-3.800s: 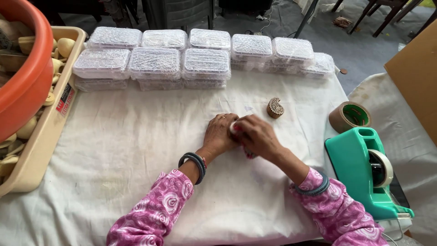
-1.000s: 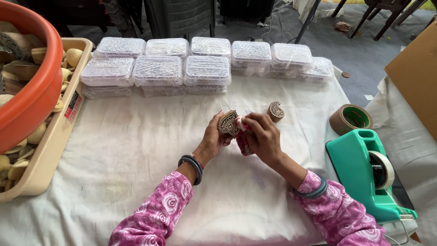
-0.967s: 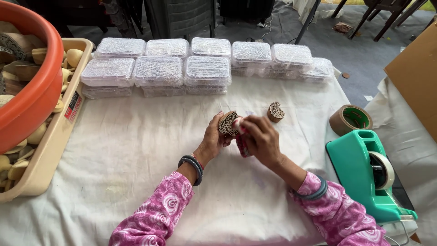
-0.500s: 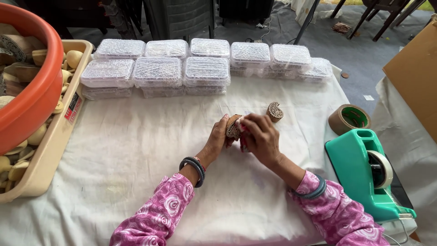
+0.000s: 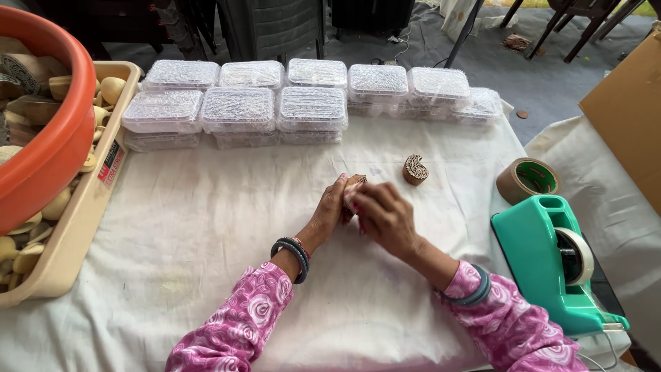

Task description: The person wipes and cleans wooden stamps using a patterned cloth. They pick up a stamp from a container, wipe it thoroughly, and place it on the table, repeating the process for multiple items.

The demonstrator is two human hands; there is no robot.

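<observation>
Left hand: the left hand (image 5: 330,210) sits near the middle of the table, fingers curled up around a small carved wooden block (image 5: 354,184); a stack of dark bangles rings the wrist above a pink rose-print sleeve.
Right hand: the right hand (image 5: 385,215) closes over the same block from the other side, fingers bent against it, so both hands press it between them.
Held block: brown wood with a cut pattern on its face; only its top edge shows above the fingers, the rest is hidden.
Second block: a paisley-shaped wooden block (image 5: 415,169), teardrop outline with a finely carved top, lies alone on the cloth just right of the hands, toward the far edge.
Table cover: a white cloth (image 5: 200,234), soft and slightly wrinkled, spreads over the whole table.
Boxes: clear plastic boxes (image 5: 237,110), rectangular with rounded corners and textured lids, stand in two rows along the far edge, some stacked two high.
Tub: an orange plastic tub (image 5: 51,148), smooth and round-rimmed, rests at the left edge holding wooden pieces.
Tray: a beige plastic tray (image 5: 76,227) under the tub carries pale rounded wooden knobs.
Tape roll: a brown packing tape roll (image 5: 527,180) with a green inner core lies flat near the right edge.
Dispenser: a teal plastic tape dispenser (image 5: 544,262), blocky and glossy, stands at the near right corner with a white roll in it.
</observation>
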